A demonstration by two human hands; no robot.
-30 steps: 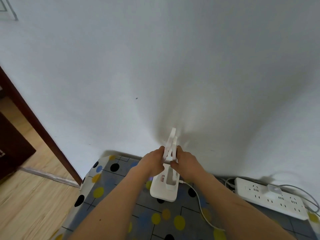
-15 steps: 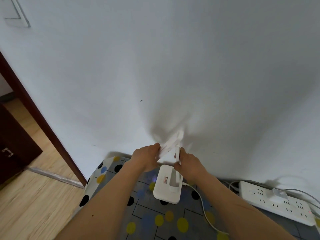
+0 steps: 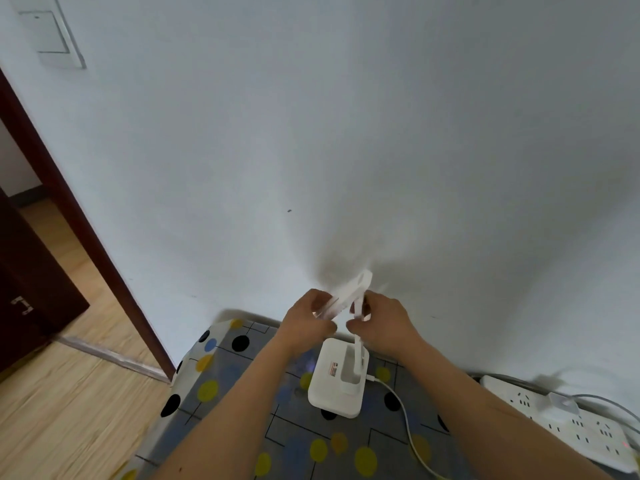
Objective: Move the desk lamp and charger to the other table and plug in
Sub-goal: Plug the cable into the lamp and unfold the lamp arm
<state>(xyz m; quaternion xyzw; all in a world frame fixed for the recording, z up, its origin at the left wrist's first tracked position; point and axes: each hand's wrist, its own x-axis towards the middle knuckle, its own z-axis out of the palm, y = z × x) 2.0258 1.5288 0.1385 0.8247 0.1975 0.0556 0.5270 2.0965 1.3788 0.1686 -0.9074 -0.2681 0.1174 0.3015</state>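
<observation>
Head view. The left hand [image 3: 307, 322] has its fingers curled round the lamp [image 3: 337, 381] head, which tilts up and away toward the wall [image 3: 346, 133]. The right hand [image 3: 382, 323] pinches the thin upright arm of the lamp just beside the left grip. Directly below both grips, the lamp base stands on the table [image 3: 239, 396], which has a dotted cloth. A white cable [image 3: 406, 422] leaves the right side of the base and runs toward the viewer under the right forearm. Right of and below the grips, well apart from them, the strip [image 3: 585, 434] lies along the wall with the charger [image 3: 560, 405] seated in it.
</observation>
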